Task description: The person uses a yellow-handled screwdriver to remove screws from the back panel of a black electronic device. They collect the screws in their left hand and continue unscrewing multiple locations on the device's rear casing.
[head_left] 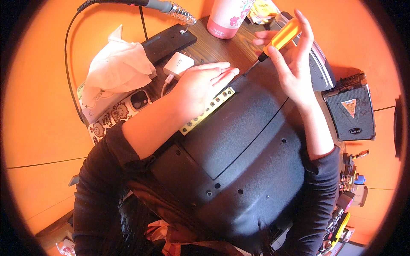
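Observation:
In my right hand (297, 72) is a screwdriver (282, 35) with an orange handle, gripped between thumb and fingers. Its thin shaft slants down to the far edge of a large black plastic housing (252, 136). My left hand (198, 88) lies with fingers stretched out beside that edge, over a narrow yellow circuit board (222, 99) carrying a row of small dark parts. The palm and wrist hide some of the board. Screw holes and a long seam mark the housing, which fills the space between my forearms. What the screwdriver tip touches is too small to tell.
A soldering iron (164, 7) rests in a coiled holder at the far left. Near my left arm are a white charger (178, 64), crumpled tissue (117, 70) and a phone (121, 112). A pink-and-white cup (226, 19) stands far back; a small speaker (351, 111) is at right.

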The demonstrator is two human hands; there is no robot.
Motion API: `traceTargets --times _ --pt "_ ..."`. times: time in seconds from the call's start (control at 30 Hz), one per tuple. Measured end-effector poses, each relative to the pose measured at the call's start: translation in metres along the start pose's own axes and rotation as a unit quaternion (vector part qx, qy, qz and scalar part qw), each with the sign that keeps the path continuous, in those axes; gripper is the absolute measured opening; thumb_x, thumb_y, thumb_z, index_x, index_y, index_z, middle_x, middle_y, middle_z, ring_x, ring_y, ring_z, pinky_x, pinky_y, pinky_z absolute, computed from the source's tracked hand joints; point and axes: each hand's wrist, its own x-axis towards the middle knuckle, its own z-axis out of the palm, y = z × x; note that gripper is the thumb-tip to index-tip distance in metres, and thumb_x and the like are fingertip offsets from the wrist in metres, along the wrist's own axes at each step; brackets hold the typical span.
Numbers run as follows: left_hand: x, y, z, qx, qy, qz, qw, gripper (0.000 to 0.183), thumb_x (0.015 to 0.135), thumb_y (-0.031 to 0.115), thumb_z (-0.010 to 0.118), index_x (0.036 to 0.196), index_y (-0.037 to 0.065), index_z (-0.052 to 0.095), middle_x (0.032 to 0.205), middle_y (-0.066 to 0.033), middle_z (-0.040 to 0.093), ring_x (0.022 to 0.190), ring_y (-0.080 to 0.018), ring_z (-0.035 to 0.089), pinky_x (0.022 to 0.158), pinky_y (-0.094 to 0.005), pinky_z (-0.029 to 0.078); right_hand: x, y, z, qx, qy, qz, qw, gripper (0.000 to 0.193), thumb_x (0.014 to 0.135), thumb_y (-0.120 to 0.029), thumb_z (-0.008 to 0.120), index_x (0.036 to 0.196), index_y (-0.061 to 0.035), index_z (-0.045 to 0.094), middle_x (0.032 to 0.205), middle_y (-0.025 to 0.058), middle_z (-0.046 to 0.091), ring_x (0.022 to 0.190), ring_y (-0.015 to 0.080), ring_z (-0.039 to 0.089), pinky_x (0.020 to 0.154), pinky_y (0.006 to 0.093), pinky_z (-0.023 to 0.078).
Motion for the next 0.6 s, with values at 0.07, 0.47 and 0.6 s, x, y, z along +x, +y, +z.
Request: traceTargets --times 0.07,0.47,0.6 --pt "0.001 0.000 0.000 0.000 0.005 0.001 1.000 0.025 0.087 -0.001 0.038 0.107 -0.015 0.043 0.113 -0.0213 0.046 0.112 -0.0264 0.044 0.098 -0.0286 0.037 -0.001 0.002 0.004 0.007 0.015 0.018 1.000 0.068 0.083 0.004 0.045 0.132 -0.0164 0.004 0.101 0.0185 0.051 0.090 0.0227 0.056 0.081 0.0347 0.045" --pt "0.002 -0.001 -0.004 0.011 -0.026 0.012 1.000 0.024 0.087 0.003 0.042 0.104 -0.013 0.045 0.111 -0.0202 0.047 0.112 -0.0258 0.044 0.099 -0.0287 0.036 0.004 -0.012 -0.006 0.078 -0.028 0.042 0.996 0.061 0.080 0.007 0.047 0.129 -0.0092 0.016 0.108 0.0161 0.047 0.102 0.0217 0.049 0.087 0.0343 0.040" --pt "-0.001 -0.001 0.000 0.021 -0.005 0.031 0.999 0.024 0.087 0.005 0.044 0.102 -0.013 0.047 0.111 -0.0198 0.048 0.111 -0.0253 0.045 0.098 -0.0283 0.036 0.005 -0.018 -0.001 0.012 -0.024 0.027 0.999 0.055 0.082 0.002 0.051 0.127 -0.0071 0.021 0.104 0.0175 0.051 0.097 0.0216 0.054 0.085 0.0348 0.044"
